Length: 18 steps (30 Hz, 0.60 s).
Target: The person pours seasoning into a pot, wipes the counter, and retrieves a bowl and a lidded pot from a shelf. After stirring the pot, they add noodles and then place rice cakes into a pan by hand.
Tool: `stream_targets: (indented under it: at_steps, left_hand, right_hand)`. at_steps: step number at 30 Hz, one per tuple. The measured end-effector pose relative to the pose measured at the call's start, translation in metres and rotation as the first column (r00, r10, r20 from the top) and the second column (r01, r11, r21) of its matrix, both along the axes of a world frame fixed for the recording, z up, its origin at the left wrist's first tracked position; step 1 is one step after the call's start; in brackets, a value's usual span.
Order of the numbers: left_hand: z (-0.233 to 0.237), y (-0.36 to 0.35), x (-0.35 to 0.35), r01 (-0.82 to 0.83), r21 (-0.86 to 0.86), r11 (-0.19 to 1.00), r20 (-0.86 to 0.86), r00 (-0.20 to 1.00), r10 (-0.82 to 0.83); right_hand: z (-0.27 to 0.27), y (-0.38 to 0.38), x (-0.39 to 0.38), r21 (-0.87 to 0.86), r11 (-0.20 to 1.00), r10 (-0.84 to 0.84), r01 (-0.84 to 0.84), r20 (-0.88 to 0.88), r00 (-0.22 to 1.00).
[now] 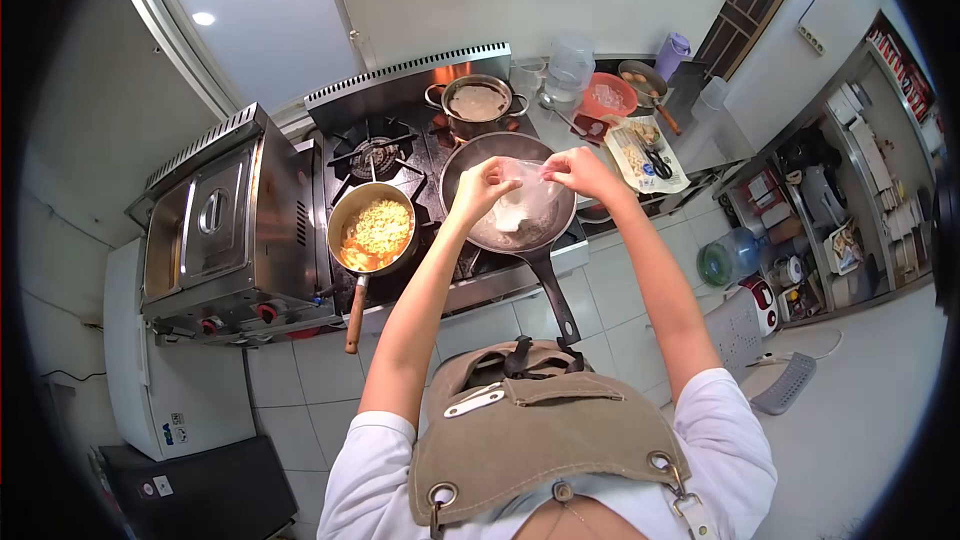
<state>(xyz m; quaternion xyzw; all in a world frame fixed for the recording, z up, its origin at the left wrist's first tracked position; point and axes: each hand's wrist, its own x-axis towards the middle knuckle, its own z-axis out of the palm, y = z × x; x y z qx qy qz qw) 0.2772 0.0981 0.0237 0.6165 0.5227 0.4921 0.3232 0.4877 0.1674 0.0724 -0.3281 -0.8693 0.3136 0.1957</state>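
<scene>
Both my hands are over a dark frying pan [492,146] on the stove, with a clear plastic bag [537,188] stretched between them. My left hand [480,190] pinches the bag's left edge with thumb and fingers. At its right edge, my right hand [584,173] has a closed pinch on the film. A white lump [509,218] shows below the bag, overlapping the pan's inside. The pan's black handle [553,295] points toward me. Left of it stands a saucepan [343,208] with a wooden handle, holding noodles [380,230] in reddish broth.
Behind the frying pan sits a two-handled pot [476,127] of pale liquid. A bare burner [375,157] lies at the back left. On the right counter are a red bowl [608,94], a ladle [562,112], a food tray [640,162] with black-handled scissors [659,162], and a small pan of eggs [641,78].
</scene>
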Motion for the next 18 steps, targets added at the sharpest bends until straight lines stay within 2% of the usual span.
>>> stream_targets:
  at_steps: [2,4,6,8,9,11,13,18]
  left_hand:
    - [-0.003,0.003,-0.003,0.026,0.047,0.999,0.056,0.998,-0.028]
    - [-0.014,0.011,-0.011,0.099,-0.074,0.992,0.040,0.995,-0.096]
    - [-0.015,0.010,-0.013,0.090,-0.045,0.995,0.057,0.995,-0.088]
    - [0.003,0.000,-0.013,0.032,-0.136,0.990,0.006,0.999,-0.031]
    - [0.002,-0.001,-0.013,0.018,-0.037,0.999,0.027,0.999,-0.017]
    - [0.002,-0.002,-0.017,0.000,-0.050,0.999,0.013,1.000,0.001]
    - [0.001,-0.003,-0.020,-0.019,-0.064,0.998,-0.002,1.000,0.019]
    - [-0.001,-0.004,-0.021,-0.023,-0.048,0.999,0.085,0.996,0.027]
  right_hand:
    - [0.003,-0.001,-0.002,0.041,0.999,-0.021,0.019,0.052,0.998]
    - [0.007,-0.005,-0.005,0.032,0.999,-0.035,0.034,0.045,0.998]
    - [0.008,-0.008,-0.007,0.022,0.999,-0.049,0.048,0.038,0.998]
    - [0.009,-0.009,-0.008,0.035,0.998,-0.050,0.049,0.023,0.998]
    - [0.008,-0.008,-0.007,0.038,0.998,-0.050,0.049,0.023,0.998]
    - [0.004,-0.008,-0.004,-0.047,0.997,-0.063,0.061,-0.059,0.996]
    - [0.003,-0.007,-0.001,-0.047,0.997,-0.067,0.064,-0.071,0.995]
    - [0.011,-0.011,0.000,-0.050,0.995,-0.087,0.083,-0.072,0.994]
